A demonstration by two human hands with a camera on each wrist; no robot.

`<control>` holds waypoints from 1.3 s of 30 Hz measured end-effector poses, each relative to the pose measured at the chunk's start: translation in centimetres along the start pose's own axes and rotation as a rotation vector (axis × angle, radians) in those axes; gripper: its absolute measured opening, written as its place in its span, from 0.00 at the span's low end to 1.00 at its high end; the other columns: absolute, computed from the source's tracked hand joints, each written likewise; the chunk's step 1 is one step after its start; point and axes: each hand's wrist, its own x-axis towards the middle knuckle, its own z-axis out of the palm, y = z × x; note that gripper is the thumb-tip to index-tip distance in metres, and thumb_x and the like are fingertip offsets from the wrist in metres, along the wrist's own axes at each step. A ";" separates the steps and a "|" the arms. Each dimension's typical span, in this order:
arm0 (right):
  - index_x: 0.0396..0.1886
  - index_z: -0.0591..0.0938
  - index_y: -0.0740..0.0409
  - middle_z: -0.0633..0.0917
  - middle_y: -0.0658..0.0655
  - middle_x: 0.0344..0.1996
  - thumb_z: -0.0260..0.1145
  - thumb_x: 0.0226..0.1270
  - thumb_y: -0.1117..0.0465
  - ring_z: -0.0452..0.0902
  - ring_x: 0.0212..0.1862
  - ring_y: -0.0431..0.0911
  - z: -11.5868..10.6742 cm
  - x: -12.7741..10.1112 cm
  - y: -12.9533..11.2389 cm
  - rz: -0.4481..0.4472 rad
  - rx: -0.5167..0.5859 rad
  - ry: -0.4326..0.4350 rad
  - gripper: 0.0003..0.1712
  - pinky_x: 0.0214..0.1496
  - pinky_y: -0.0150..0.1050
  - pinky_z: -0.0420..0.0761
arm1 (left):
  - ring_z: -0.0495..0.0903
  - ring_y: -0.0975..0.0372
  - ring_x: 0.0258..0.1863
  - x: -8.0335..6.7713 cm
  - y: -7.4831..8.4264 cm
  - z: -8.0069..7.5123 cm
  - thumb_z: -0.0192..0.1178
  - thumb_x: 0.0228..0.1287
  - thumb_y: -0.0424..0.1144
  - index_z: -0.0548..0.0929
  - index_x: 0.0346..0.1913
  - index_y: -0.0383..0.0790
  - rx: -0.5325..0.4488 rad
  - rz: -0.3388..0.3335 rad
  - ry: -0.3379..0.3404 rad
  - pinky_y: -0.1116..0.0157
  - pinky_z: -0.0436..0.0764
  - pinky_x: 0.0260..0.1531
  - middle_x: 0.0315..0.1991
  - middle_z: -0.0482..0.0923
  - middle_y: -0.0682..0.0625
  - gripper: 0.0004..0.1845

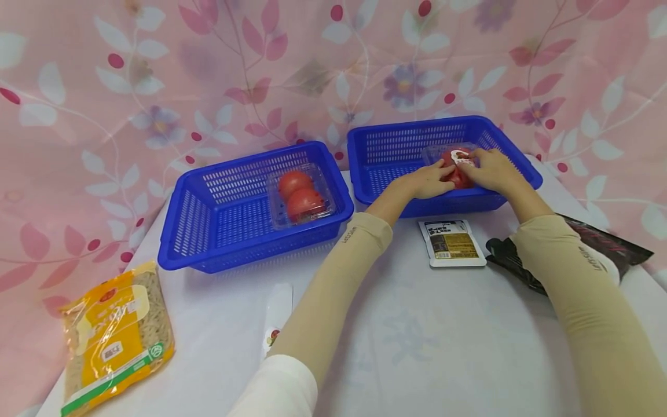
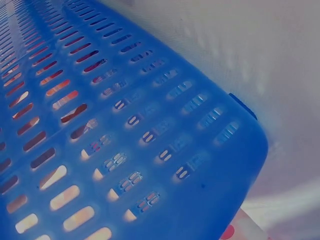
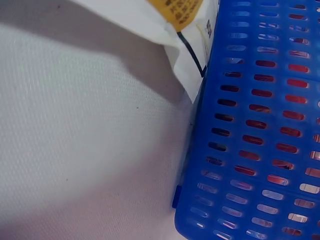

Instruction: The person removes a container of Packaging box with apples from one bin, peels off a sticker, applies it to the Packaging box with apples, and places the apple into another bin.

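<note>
In the head view, a clear plastic pack of tomatoes [image 1: 461, 179] with a white label sits at the right end of the right blue basket [image 1: 411, 128]. My left hand [image 1: 428, 180] holds the pack from its left side, fingers bent against it. From the right, my right hand [image 1: 494, 169] grips the same pack, its fingers near the label. The hands cover part of the pack. Both wrist views show mostly slotted basket wall [image 2: 215, 175], with red glimpsed through the slots; neither shows the fingers.
A second blue basket [image 1: 195, 217] on the left holds another clear pack of tomatoes [image 1: 302, 200]. In front lie a small white-and-brown pouch [image 1: 455, 243], a black package [image 1: 589, 240] under the right forearm, a white item [image 1: 278, 310] and a yellow noodle bag [image 1: 117, 333].
</note>
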 end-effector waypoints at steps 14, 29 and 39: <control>0.63 0.59 0.71 0.59 0.80 0.58 0.40 0.67 0.38 0.51 0.60 0.73 0.1 -0.2 0.0 0.081 -0.037 -0.032 0.42 0.56 0.70 0.53 | 0.39 0.54 0.70 -0.4 0.2 0.3 0.38 0.67 0.61 0.46 0.72 0.61 -0.039 -0.077 0.026 0.56 0.48 0.66 0.73 0.36 0.51 0.32; 0.56 0.68 0.72 0.69 0.77 0.52 0.47 0.67 0.49 0.60 0.55 0.72 -0.3 -0.5 -1.2 0.040 -0.016 0.161 0.31 0.56 0.65 0.59 | 0.67 0.58 0.58 -1.4 0.1 -0.6 0.42 0.63 0.63 0.61 0.67 0.59 0.163 -0.155 0.290 0.60 0.70 0.53 0.64 0.62 0.56 0.30; 0.53 0.72 0.73 0.74 0.76 0.48 0.52 0.64 0.54 0.67 0.50 0.70 -0.1 -1.0 -2.3 0.007 0.006 0.250 0.27 0.51 0.62 0.65 | 0.71 0.61 0.54 -3.5 -0.4 -1.7 0.41 0.65 0.58 0.66 0.64 0.59 0.262 -0.152 0.363 0.61 0.68 0.51 0.59 0.69 0.58 0.25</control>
